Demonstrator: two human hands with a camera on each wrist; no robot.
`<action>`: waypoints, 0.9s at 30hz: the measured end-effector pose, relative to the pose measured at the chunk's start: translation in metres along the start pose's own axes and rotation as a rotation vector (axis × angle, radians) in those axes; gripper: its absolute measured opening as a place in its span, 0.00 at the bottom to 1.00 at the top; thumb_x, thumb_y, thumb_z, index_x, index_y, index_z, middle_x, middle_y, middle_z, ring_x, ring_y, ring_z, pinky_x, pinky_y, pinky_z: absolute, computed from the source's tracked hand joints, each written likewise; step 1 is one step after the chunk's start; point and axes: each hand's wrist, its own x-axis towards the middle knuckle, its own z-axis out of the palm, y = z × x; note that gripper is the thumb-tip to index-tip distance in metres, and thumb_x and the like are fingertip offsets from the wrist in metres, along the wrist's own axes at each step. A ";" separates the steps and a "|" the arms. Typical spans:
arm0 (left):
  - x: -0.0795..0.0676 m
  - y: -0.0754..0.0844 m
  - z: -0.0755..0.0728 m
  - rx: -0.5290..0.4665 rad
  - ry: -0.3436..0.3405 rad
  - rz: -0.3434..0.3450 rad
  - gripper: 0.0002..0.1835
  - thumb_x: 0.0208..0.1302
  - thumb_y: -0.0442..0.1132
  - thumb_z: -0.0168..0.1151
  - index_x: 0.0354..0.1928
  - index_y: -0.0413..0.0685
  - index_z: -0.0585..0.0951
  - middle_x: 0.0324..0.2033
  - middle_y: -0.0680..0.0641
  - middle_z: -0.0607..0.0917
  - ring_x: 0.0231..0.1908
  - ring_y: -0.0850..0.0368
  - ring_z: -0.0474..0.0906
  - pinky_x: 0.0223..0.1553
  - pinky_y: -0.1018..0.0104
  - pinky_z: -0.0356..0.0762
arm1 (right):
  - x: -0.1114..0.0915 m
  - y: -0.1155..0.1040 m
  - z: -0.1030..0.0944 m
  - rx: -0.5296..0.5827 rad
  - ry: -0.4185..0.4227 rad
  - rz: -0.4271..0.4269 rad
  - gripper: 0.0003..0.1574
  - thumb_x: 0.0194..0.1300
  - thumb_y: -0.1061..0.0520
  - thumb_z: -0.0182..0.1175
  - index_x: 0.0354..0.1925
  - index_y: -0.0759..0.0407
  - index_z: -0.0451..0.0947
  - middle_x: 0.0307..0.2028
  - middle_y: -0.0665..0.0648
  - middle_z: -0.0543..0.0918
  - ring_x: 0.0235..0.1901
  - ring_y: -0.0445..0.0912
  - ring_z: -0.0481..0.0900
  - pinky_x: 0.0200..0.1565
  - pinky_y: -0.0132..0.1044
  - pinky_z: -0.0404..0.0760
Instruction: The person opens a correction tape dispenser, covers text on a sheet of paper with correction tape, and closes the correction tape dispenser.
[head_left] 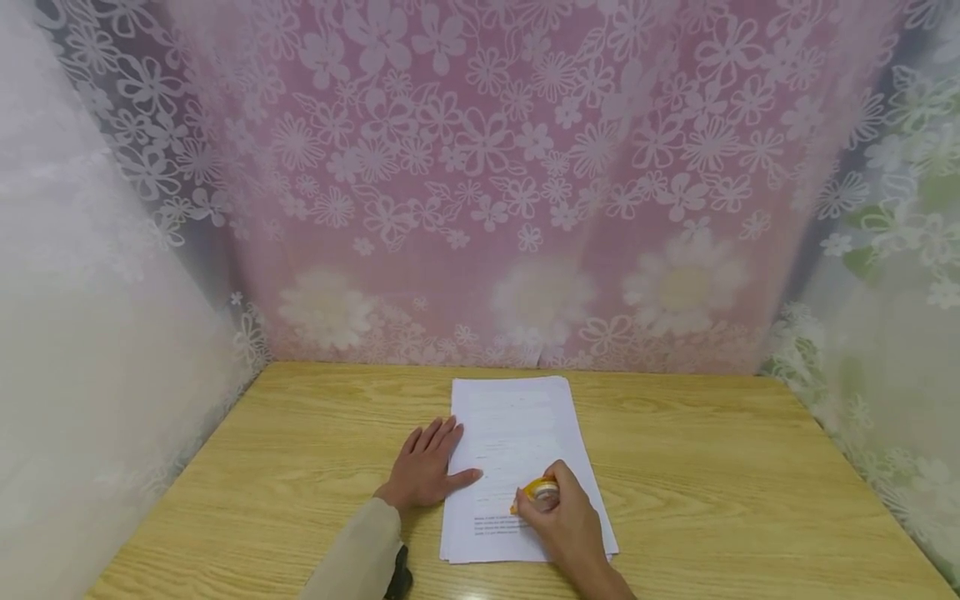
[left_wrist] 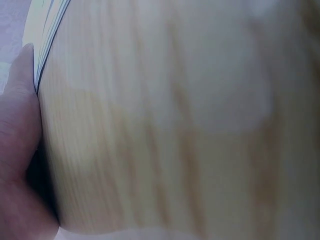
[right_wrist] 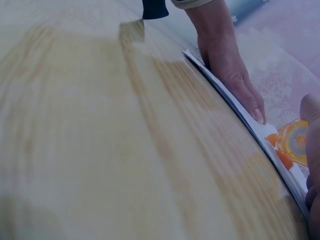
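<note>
A stack of white paper (head_left: 510, 417) lies lengthwise on the wooden table, its top sheet carrying a short block of printed lines near the bottom. My right hand (head_left: 572, 525) pinches an orange correction tape (head_left: 539, 485) between thumb and fingers, its tip down at the sheet just above those lines. In the right wrist view the correction tape (right_wrist: 294, 141) shows its round, see-through orange case. With fingers spread, my left hand (head_left: 424, 471) rests over the stack's left edge, thumb on the sheet. The left wrist view shows part of this hand (left_wrist: 17, 130) beside the page edges.
The light wood tabletop (head_left: 697, 467) extends to both sides of the stack. A pink flowered curtain (head_left: 487, 208) hangs along its back edge, and pale flowered sheets (head_left: 112, 292) close off the sides. A dark band (head_left: 400, 575) sits at my left cuff.
</note>
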 end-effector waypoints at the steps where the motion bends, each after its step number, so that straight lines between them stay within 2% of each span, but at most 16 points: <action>1: 0.000 0.001 0.000 -0.006 -0.001 0.001 0.45 0.63 0.68 0.49 0.71 0.42 0.62 0.70 0.42 0.59 0.70 0.42 0.50 0.66 0.42 0.46 | 0.000 0.000 0.000 0.002 -0.003 0.006 0.22 0.51 0.50 0.72 0.34 0.49 0.66 0.29 0.45 0.74 0.26 0.40 0.72 0.25 0.33 0.72; 6: 0.000 0.000 0.002 -0.003 -0.012 -0.009 0.46 0.63 0.70 0.48 0.72 0.44 0.61 0.71 0.44 0.59 0.70 0.44 0.49 0.67 0.44 0.45 | 0.000 0.001 -0.001 0.010 -0.015 0.022 0.22 0.52 0.50 0.72 0.34 0.49 0.66 0.30 0.46 0.75 0.27 0.40 0.73 0.25 0.33 0.72; 9: 0.001 -0.004 0.007 0.015 -0.011 -0.013 0.46 0.63 0.71 0.46 0.72 0.45 0.60 0.71 0.45 0.58 0.71 0.45 0.48 0.67 0.45 0.44 | 0.000 0.002 -0.002 0.036 -0.035 0.043 0.22 0.55 0.46 0.70 0.36 0.51 0.67 0.30 0.47 0.76 0.26 0.41 0.73 0.24 0.34 0.72; 13: 0.001 -0.007 0.010 -0.005 -0.003 -0.009 0.46 0.63 0.71 0.44 0.73 0.45 0.59 0.72 0.44 0.57 0.71 0.45 0.48 0.67 0.45 0.43 | 0.002 0.004 -0.004 0.146 -0.060 0.109 0.26 0.59 0.38 0.65 0.40 0.52 0.67 0.25 0.49 0.75 0.22 0.41 0.71 0.22 0.33 0.71; 16: 0.000 -0.007 0.009 -0.040 0.001 -0.016 0.45 0.64 0.71 0.43 0.73 0.46 0.57 0.72 0.45 0.57 0.71 0.46 0.48 0.67 0.45 0.42 | 0.004 0.005 -0.006 0.262 -0.062 0.156 0.24 0.63 0.38 0.61 0.41 0.54 0.67 0.25 0.51 0.73 0.23 0.43 0.70 0.24 0.33 0.70; 22: 0.003 -0.004 -0.002 -0.163 -0.005 -0.063 0.43 0.67 0.67 0.44 0.75 0.48 0.53 0.73 0.45 0.53 0.71 0.46 0.48 0.67 0.45 0.41 | 0.011 0.004 -0.016 0.433 -0.069 0.211 0.16 0.72 0.48 0.54 0.43 0.60 0.68 0.32 0.56 0.76 0.29 0.45 0.73 0.30 0.31 0.73; 27: 0.007 0.003 -0.016 -0.253 -0.005 -0.047 0.42 0.69 0.64 0.45 0.75 0.48 0.51 0.73 0.41 0.50 0.71 0.42 0.46 0.66 0.41 0.46 | 0.018 0.000 -0.028 0.487 -0.050 0.250 0.18 0.73 0.48 0.52 0.47 0.62 0.66 0.35 0.57 0.76 0.30 0.43 0.72 0.31 0.29 0.73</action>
